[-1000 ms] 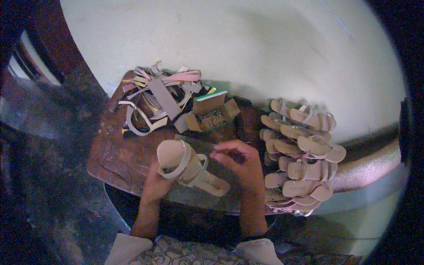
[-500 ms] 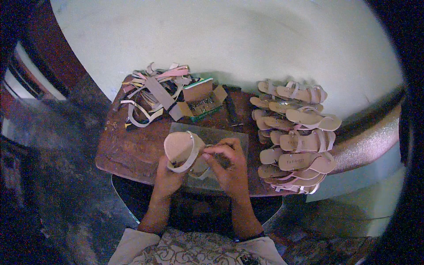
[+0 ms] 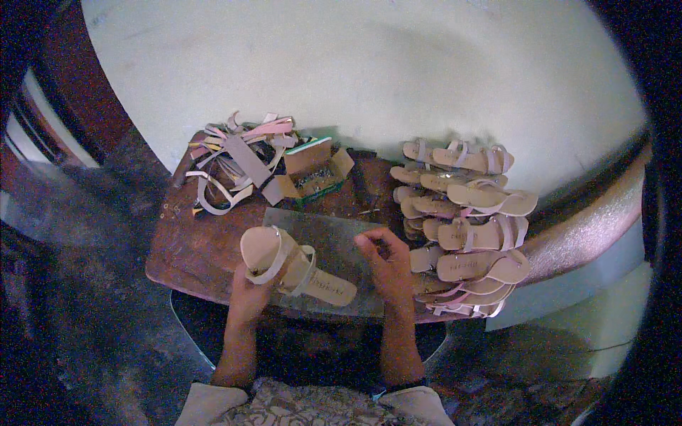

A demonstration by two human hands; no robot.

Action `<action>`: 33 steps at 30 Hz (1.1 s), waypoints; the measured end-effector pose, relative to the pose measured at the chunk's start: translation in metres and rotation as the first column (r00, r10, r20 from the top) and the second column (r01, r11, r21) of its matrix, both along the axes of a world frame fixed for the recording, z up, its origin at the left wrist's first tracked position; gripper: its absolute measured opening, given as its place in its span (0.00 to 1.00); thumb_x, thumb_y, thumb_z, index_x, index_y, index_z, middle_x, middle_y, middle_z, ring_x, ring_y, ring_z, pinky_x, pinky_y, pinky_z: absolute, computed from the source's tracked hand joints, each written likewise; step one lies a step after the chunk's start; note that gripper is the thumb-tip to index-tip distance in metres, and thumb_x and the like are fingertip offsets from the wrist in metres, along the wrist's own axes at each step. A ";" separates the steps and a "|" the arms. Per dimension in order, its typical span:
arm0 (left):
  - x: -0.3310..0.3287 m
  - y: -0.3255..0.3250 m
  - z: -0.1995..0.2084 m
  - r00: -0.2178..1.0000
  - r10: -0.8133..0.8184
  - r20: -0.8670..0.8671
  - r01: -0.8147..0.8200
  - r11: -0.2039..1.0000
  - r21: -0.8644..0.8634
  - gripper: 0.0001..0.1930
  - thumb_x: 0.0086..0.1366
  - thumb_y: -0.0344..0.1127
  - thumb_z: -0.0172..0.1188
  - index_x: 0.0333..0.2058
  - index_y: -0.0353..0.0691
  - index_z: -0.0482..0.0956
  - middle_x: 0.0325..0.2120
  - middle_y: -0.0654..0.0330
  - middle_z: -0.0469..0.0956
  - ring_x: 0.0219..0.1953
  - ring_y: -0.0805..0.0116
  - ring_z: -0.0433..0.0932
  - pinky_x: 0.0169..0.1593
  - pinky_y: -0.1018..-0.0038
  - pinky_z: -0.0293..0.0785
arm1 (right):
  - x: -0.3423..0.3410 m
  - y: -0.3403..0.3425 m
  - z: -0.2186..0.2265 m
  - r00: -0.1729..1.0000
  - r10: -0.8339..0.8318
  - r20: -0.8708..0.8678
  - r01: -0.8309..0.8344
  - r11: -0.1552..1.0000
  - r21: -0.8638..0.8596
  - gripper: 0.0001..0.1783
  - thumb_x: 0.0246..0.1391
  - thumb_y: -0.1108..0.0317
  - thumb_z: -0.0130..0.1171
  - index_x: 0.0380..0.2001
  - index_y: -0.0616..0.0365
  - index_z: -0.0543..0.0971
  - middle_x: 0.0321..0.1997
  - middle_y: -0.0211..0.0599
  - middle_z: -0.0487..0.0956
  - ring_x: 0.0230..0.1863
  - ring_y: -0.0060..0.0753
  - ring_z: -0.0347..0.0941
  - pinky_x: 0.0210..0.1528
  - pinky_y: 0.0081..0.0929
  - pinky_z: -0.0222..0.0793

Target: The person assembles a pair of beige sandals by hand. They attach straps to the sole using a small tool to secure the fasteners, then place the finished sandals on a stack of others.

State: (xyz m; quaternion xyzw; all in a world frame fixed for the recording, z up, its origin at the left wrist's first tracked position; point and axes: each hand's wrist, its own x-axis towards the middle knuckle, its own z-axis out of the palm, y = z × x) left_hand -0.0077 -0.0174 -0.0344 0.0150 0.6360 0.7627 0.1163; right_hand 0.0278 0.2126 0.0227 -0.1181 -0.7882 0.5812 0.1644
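My left hand point(image 3: 250, 290) is closed around the rounded toe end of a beige sandal point(image 3: 330, 287), from its left side. The sandal is tilted, its heel pointing right and toward me. Two pale straps point(image 3: 278, 257) arch over its insole. To the right, apart from the sandal, is my right hand point(image 3: 391, 268). Its fingers are curled in and the thumb is close to them; anything between the fingertips is too small to make out. Beneath both hands lies a clear sheet point(image 3: 312, 228) on the brown table point(image 3: 206, 245).
Many-layered beige sandals point(image 3: 469, 234) are piled along the table's right side. At the back left is a heap of strap pieces point(image 3: 245, 160), beside an open cardboard box point(image 3: 312, 174) of small metal bits. A dark tool point(image 3: 368, 192) lies behind the sheet. A pale wall point(image 3: 369, 71) rises behind.
The sandal has swung left and turned, so its heel and both straps show. My right hand has come away from the straps and moved right.
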 end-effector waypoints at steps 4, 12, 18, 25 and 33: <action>-0.009 0.000 -0.032 0.998 0.004 -0.060 -0.002 0.999 0.033 0.21 0.55 0.25 0.64 0.48 0.35 0.73 0.45 0.58 0.76 0.47 0.67 0.75 0.51 0.70 0.71 | -0.031 0.011 -0.015 0.999 0.000 0.043 -0.006 0.991 0.132 0.09 0.52 0.65 0.62 0.29 0.60 0.77 0.28 0.28 0.77 0.31 0.19 0.69 0.36 0.21 0.65; -0.041 -0.002 -0.050 0.991 -0.098 -0.089 0.105 0.992 0.076 0.19 0.55 0.23 0.63 0.47 0.34 0.74 0.44 0.57 0.77 0.46 0.67 0.76 0.51 0.70 0.71 | -0.115 0.035 -0.024 0.997 0.023 0.079 -0.049 0.937 0.345 0.11 0.52 0.63 0.61 0.30 0.61 0.80 0.29 0.34 0.80 0.33 0.25 0.73 0.40 0.24 0.67; -0.066 -0.001 -0.057 0.973 -0.230 0.018 0.229 0.972 0.054 0.15 0.55 0.23 0.62 0.43 0.32 0.76 0.42 0.56 0.79 0.44 0.68 0.77 0.51 0.70 0.72 | -0.178 0.028 -0.037 0.996 0.079 0.031 -0.085 0.907 0.413 0.12 0.52 0.63 0.60 0.32 0.62 0.80 0.33 0.39 0.82 0.35 0.29 0.77 0.42 0.26 0.69; -0.057 0.005 -0.100 1.000 -0.001 0.005 0.001 0.988 0.156 0.18 0.55 0.24 0.63 0.46 0.33 0.74 0.43 0.56 0.78 0.45 0.67 0.76 0.51 0.69 0.72 | -0.210 0.026 -0.041 0.944 0.164 0.288 -0.308 0.753 0.581 0.10 0.46 0.66 0.61 0.33 0.58 0.82 0.33 0.44 0.81 0.35 0.41 0.78 0.42 0.31 0.72; -0.081 0.003 -0.072 0.966 -0.242 0.087 0.227 0.962 0.155 0.17 0.57 0.26 0.63 0.46 0.33 0.74 0.43 0.57 0.78 0.45 0.70 0.76 0.49 0.72 0.73 | -0.220 0.016 -0.065 0.804 0.065 0.591 -0.529 0.533 0.660 0.11 0.39 0.67 0.61 0.29 0.57 0.83 0.32 0.49 0.80 0.36 0.53 0.77 0.45 0.42 0.72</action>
